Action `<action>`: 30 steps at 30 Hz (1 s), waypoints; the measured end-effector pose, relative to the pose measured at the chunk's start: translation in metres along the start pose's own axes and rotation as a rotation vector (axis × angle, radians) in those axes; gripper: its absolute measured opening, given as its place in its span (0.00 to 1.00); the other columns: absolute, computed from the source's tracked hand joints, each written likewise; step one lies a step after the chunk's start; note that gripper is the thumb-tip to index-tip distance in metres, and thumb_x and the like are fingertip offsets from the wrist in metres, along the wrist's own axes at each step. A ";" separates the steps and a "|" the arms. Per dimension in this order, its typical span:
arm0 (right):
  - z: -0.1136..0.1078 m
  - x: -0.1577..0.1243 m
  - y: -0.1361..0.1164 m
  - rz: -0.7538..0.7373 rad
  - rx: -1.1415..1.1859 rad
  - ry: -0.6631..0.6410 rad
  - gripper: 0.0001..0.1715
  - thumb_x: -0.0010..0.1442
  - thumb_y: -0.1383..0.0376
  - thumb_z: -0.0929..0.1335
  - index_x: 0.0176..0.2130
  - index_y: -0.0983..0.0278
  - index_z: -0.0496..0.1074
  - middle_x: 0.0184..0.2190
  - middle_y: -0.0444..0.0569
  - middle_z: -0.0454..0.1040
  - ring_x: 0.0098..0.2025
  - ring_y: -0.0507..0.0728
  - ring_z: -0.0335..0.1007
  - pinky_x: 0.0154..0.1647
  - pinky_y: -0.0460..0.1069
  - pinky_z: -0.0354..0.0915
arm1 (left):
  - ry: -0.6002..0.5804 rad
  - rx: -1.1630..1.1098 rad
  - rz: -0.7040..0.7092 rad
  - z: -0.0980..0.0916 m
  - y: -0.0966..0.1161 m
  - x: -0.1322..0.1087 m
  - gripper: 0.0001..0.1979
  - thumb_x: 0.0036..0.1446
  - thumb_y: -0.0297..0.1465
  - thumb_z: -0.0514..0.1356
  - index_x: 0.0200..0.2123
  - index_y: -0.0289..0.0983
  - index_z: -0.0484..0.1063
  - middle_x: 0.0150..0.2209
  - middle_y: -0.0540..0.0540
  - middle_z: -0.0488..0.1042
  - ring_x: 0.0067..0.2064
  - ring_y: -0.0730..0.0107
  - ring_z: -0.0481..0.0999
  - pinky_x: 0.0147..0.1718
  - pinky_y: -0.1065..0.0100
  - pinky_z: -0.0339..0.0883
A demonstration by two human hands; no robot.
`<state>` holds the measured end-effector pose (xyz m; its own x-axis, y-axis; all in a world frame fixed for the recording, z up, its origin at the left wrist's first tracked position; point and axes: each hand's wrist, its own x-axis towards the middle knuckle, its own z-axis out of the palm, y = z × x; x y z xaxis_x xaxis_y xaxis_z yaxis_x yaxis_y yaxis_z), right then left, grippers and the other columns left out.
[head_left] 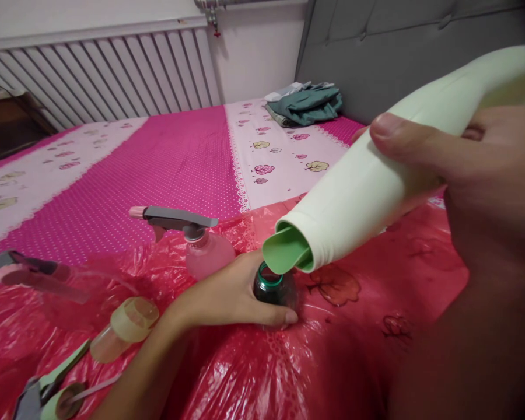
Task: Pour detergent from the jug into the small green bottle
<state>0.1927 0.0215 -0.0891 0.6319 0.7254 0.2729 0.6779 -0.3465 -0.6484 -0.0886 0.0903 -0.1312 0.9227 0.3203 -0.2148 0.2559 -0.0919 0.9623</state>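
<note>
My right hand (476,151) is wrapped round a large pale green detergent bottle (359,192), tilted down to the left. Its green pouring spout (286,248) hangs just over the mouth of a small dark green spray bottle (273,289) with no top on it. I cannot make out any liquid coming from the spout. My left hand (245,291) grips that small bottle round its side, thumb in front, on a red plastic sheet (236,373). A pale green spray head (55,379) and a yellowish cap-like measuring cup (126,326) lie left of my left forearm.
A pink spray bottle (207,254) with a grey trigger stands behind my left hand; another pink sprayer (30,274) is at the far left. Folded clothes (306,105) lie on the pink bedspread (184,157), by the grey headboard (402,41). A radiator (109,73) lines the wall.
</note>
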 end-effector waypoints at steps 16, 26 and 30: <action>-0.002 -0.002 -0.009 -0.125 0.033 -0.054 0.75 0.60 0.18 0.46 0.52 0.83 0.71 0.28 0.58 0.48 0.48 0.30 0.47 0.51 0.21 0.54 | 0.010 -0.004 -0.002 0.000 0.002 0.001 0.16 0.55 0.36 0.73 0.40 0.36 0.72 0.36 0.44 0.79 0.37 0.60 0.80 0.36 0.61 0.73; -0.006 -0.007 -0.011 -0.037 -0.056 -0.065 0.86 0.43 0.09 0.51 0.67 0.72 0.66 0.42 0.55 0.61 0.36 0.26 0.45 0.33 0.23 0.47 | 0.004 -0.020 0.006 0.000 0.003 -0.001 0.17 0.59 0.36 0.72 0.44 0.36 0.71 0.38 0.45 0.79 0.39 0.60 0.79 0.37 0.62 0.72; -0.008 -0.001 -0.012 -0.056 -0.106 -0.171 0.82 0.57 0.17 0.42 0.59 0.84 0.71 0.31 0.59 0.52 0.48 0.29 0.54 0.46 0.16 0.53 | 0.010 -0.023 0.004 0.001 0.003 -0.001 0.18 0.56 0.35 0.73 0.43 0.36 0.71 0.38 0.45 0.79 0.38 0.60 0.80 0.36 0.62 0.72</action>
<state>0.1870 0.0206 -0.0760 0.5253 0.8326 0.1756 0.7513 -0.3570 -0.5550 -0.0882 0.0893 -0.1285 0.9204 0.3298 -0.2098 0.2460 -0.0717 0.9666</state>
